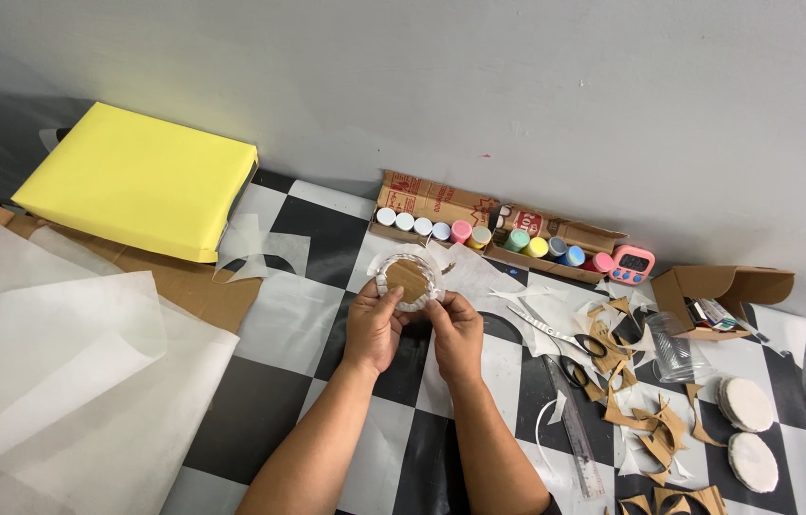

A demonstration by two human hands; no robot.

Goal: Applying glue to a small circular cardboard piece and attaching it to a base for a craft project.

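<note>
Both my hands hold one small round cardboard disc [408,279] wrapped in white tissue paper, lifted a little above the black-and-white checkered surface [260,410]. My left hand [372,324] grips its left edge, with the thumb pressed on the folded paper rim. My right hand [455,329] pinches the lower right edge. The brown cardboard centre faces me, and white paper is folded in around it.
A row of small paint pots [479,236] sits in a cardboard box behind the disc. Scissors [560,339], a ruler [575,429], cardboard scraps [646,415] and two white wrapped discs [746,429] lie at the right. A yellow pad [136,176] and large tissue sheets [50,353] lie at the left.
</note>
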